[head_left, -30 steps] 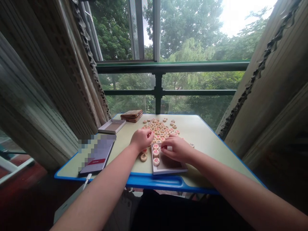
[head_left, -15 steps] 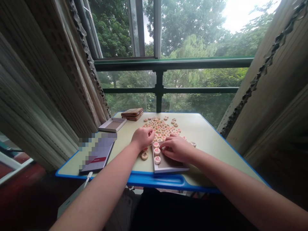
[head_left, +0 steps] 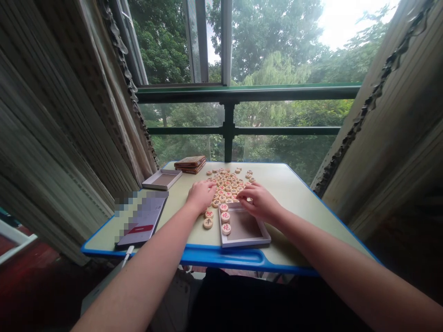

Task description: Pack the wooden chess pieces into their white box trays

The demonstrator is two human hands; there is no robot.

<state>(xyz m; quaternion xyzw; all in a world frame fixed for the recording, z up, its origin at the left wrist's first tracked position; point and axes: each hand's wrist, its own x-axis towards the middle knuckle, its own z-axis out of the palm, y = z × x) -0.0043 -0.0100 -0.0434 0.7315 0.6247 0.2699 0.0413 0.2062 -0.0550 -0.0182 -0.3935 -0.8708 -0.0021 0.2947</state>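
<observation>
Round wooden Chinese chess pieces (head_left: 228, 188) with red or black characters lie in a loose pile mid-table. At the pile's left side, my left hand (head_left: 200, 196) rests palm down, fingers stretched out over the nearest pieces; its thumb is hidden. My right hand (head_left: 261, 201) hovers over the far right corner of a shallow box tray (head_left: 244, 226). Its fingers are bent and apart, with the tips at the near edge of the pile. Three red-marked pieces (head_left: 225, 216) stand in a column along the tray's left wall. Left of the tray lies a black-marked piece (head_left: 208, 223) beside a red-marked one.
A box lid (head_left: 162, 179) and a folded brown board (head_left: 190, 164) are at the table's back left. A tablet-like device (head_left: 143, 221) with a white cable (head_left: 127, 256) lies at the left edge. Curtains (head_left: 69, 115) flank the window; a green railing (head_left: 249, 93) stands behind.
My right hand has lifted out of the tray and moved away toward the pile. My left hand has shifted slightly left, its fingers straighter. The three pieces in the tray stay put.
</observation>
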